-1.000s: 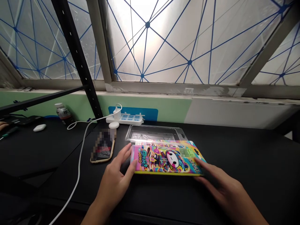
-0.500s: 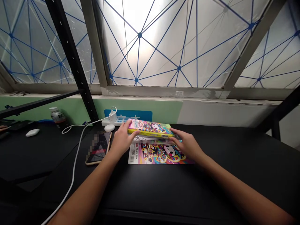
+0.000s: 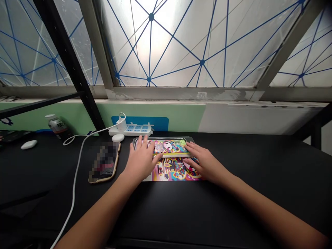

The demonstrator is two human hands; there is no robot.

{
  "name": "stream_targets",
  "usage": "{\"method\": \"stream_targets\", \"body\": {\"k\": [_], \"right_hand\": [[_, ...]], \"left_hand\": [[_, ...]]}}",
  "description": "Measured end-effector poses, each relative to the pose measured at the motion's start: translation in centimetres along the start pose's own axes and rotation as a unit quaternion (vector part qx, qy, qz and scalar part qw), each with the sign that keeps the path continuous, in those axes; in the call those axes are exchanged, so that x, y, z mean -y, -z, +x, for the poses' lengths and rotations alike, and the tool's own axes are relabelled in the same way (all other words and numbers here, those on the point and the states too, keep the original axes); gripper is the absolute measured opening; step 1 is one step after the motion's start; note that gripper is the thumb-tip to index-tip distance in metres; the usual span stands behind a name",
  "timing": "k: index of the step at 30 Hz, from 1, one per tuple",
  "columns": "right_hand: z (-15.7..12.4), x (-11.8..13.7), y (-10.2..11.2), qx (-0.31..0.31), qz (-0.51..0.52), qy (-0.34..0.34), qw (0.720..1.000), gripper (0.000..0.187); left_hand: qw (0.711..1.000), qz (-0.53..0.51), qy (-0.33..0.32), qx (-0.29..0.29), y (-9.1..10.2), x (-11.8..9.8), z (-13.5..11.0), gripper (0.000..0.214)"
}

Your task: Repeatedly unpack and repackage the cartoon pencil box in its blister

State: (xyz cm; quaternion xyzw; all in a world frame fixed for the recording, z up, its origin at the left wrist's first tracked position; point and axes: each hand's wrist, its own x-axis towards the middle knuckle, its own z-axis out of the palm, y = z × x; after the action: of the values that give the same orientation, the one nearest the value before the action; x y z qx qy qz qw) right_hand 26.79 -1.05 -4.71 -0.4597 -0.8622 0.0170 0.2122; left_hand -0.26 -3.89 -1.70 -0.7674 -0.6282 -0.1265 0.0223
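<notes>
The window [image 3: 178, 45], crossed by blue lines and dots, fills the upper part of the view, and below it stretches the black table [image 3: 197, 214]. A slanting black metal post [image 3: 62, 48] stands at the left, and a long white cable [image 3: 74, 180] runs from the lower left edge of the view up to a plug at the back. The left hand [image 3: 142, 157] lies palm down, its fingers spread wide over the left end of the cartoon-printed box [image 3: 171, 147], with the thumb by the near edge. The right hand [image 3: 207, 164] is likewise opened out, fingertips at the box's right end and thumb lower, over the colourful card [image 3: 168, 169]. That card lies flat on the table, its near part showing in front of the box. The rim of a clear plastic tray [image 3: 190, 139] shows behind the box; how deep the box sits in it cannot be told. Beyond, against the wall, is a white power strip [image 3: 137, 130]. To the left lie a phone [image 3: 103, 164], a tilted-looking bottle [image 3: 59, 127] with a white cap, a white mouse-shaped object [image 3: 29, 144] and, smallest, a white rounded piece [image 3: 118, 138] just before the strip.
</notes>
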Motion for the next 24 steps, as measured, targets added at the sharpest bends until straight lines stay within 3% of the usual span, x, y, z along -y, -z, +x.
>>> {"method": "stream_targets", "body": {"k": [3,6,8,11,14,18,21,24], "right_hand": [[-0.2,1.5,-0.3,-0.040,-0.051,0.014,0.998,0.053],[-0.8,3.2,0.1,-0.061,-0.031,0.085,0.994,0.038],[-1.4,4.2,0.4,-0.031,0.010,0.141,0.990,0.030],[-1.9,5.2,0.8,0.075,0.061,0.171,0.981,0.035],[-1.7,5.3,1.0,0.183,0.085,0.129,0.971,0.063],[-1.9,4.9,1.4,0.250,0.117,0.108,0.955,0.094],[-2.7,4.9,2.1,0.252,0.136,0.100,0.953,0.096],[-3.2,5.2,2.7,0.235,0.134,0.063,0.961,0.082]], "left_hand": [[0.999,-0.034,-0.037,-0.015,0.5,-2.1,1.6,0.054],[0.996,-0.068,-0.054,-0.011,0.8,-4.0,4.1,0.048],[0.995,-0.077,-0.070,0.000,0.6,-4.7,5.9,0.046],[0.991,-0.081,-0.101,0.027,-0.1,-4.9,7.5,0.046],[0.986,-0.078,-0.140,0.049,-1.0,-3.8,7.4,0.048],[0.974,-0.075,-0.194,0.093,-1.9,-0.9,5.4,0.064],[0.970,-0.042,-0.219,0.099,-1.9,1.0,3.9,0.066],[0.974,-0.018,-0.203,0.096,-1.9,1.7,2.8,0.062]]}}
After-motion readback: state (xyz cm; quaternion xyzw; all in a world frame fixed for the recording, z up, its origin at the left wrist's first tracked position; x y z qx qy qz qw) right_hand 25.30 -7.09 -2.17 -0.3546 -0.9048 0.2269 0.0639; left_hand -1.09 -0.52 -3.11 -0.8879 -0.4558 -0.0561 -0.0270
